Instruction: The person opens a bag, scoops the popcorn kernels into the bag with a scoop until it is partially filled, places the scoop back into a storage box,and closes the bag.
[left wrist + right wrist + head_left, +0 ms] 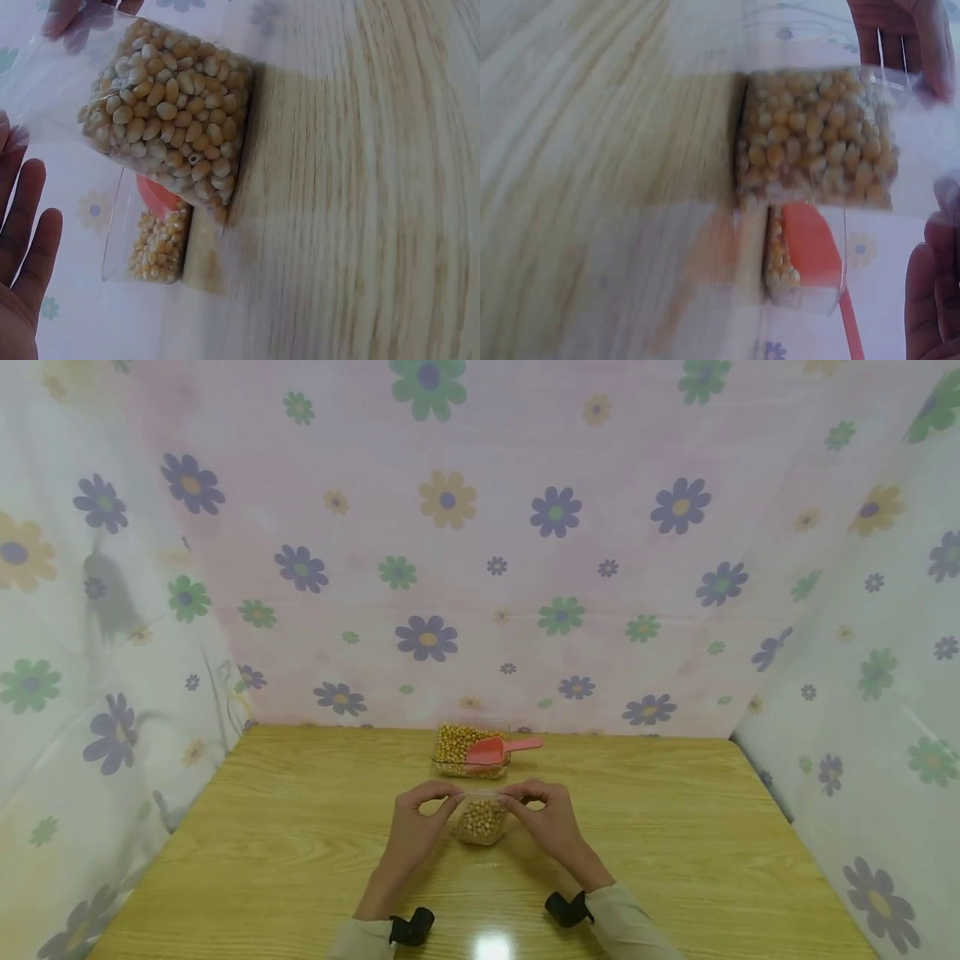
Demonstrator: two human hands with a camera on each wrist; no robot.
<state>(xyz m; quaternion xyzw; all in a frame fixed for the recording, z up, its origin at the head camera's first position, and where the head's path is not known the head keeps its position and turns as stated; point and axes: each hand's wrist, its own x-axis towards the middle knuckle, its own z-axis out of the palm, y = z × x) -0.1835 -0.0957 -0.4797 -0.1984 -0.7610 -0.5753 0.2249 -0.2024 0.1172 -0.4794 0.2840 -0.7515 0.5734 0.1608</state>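
Observation:
A clear plastic bag (482, 821) filled with corn kernels stands on the table. My left hand (417, 822) pinches its top edge at the left corner between thumb and fingertips. On the opposite corner, my right hand (548, 819) pinches the same edge. Kernels (176, 105) fill the lower part of the bag in the left wrist view, with bare film above them. Behind the bag sits a clear container (442, 768) of corn kernels. A red scoop (491, 752) lies in it, its handle sticking out over the right rim.
The wood-grain table (300, 843) carries these things. A flowered cloth (480, 568) hangs behind the table and at both sides. Black wrist cameras (412, 927) are strapped at both sleeves.

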